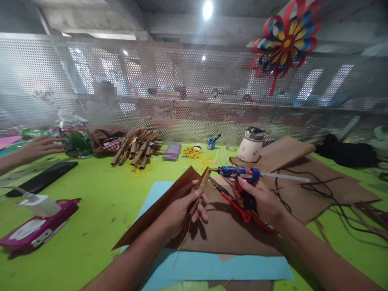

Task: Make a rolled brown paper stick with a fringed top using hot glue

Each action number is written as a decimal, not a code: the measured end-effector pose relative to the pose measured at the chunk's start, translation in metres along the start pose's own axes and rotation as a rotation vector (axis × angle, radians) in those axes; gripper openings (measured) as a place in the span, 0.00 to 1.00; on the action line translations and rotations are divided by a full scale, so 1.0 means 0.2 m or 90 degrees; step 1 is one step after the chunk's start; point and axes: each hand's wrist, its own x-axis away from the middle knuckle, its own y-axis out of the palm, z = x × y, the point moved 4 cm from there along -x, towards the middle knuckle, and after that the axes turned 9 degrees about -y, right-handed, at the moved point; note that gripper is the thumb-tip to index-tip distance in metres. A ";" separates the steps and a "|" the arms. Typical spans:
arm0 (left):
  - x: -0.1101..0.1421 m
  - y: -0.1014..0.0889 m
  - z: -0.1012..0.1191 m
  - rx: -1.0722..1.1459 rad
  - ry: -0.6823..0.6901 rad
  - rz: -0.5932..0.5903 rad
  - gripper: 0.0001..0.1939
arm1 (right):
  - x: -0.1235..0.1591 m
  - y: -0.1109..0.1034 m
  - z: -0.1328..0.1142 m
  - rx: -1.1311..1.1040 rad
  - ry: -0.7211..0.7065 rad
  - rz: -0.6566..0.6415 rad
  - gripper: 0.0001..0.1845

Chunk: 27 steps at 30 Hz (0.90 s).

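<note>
My left hand [180, 208] pinches a piece of brown paper [160, 208], one edge of it folded into a narrow strip. Thin yellow strings [183, 239] hang below the fingers. In my right hand [268, 202] is a blue hot glue gun [239, 173], with a clear glue stick [285, 176] poking out of its back. Its nozzle meets or nearly meets the top of the folded strip; I cannot tell which. Under the glue gun lie red-handled scissors [233, 201], on a flat brown paper sheet [218, 236] over light blue paper [251, 268].
Another person's hand [41, 148] reaches in at left, near a large plastic jar [74, 135]. Brown paper rolls [139, 149], a white thermos [251, 144], a phone [44, 178] and a purple power strip [42, 228] stand around. A black cord [325, 194] crosses the right side.
</note>
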 end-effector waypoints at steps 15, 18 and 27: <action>0.00 -0.01 0.00 0.012 0.004 -0.025 0.10 | 0.01 0.02 0.02 -0.017 0.021 -0.038 0.17; 0.00 -0.01 0.01 0.009 0.014 -0.017 0.10 | 0.02 0.03 0.03 -0.006 0.025 -0.055 0.17; 0.01 0.00 0.04 0.003 0.004 -0.015 0.09 | 0.04 0.08 0.03 0.023 0.044 -0.097 0.20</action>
